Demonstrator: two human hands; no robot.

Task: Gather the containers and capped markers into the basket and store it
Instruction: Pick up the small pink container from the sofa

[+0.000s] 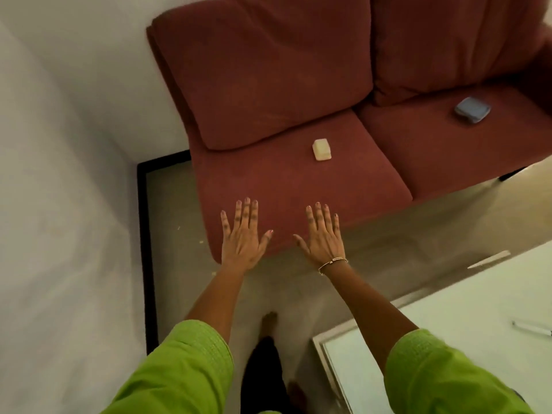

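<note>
I'm facing the dark red sofa [268, 85], which fills the upper middle and upper right of the frame. A corner of the pale counter [478, 309] cuts in at the lower right. Both hands are spread wide with straight fingers and hold nothing: the left hand [242, 237] and the right hand [324, 237] hover side by side over the front edge of the left seat cushion, and I can't tell whether they touch the fabric. No basket is in view, so I judge the step in hand to be the first pick-up. The blue-grey lidded container [472, 109] lies flat on the right seat cushion at the upper right, well apart from my hands; its long axis runs roughly across the frame, dipping a little to the right. The small cream container [321, 149] sits on the left seat cushion just above my right hand, with its long axis running up and down the frame, from the back cushion towards me. I'd take that one first with the right hand, thumb and fingers across its short sides, lifting straight off the soft cushion so it doesn't tip. A slim pale marker [531, 327] lies on the counter at the right edge, pointing roughly across the frame. I can't tell whether it is capped.
</note>
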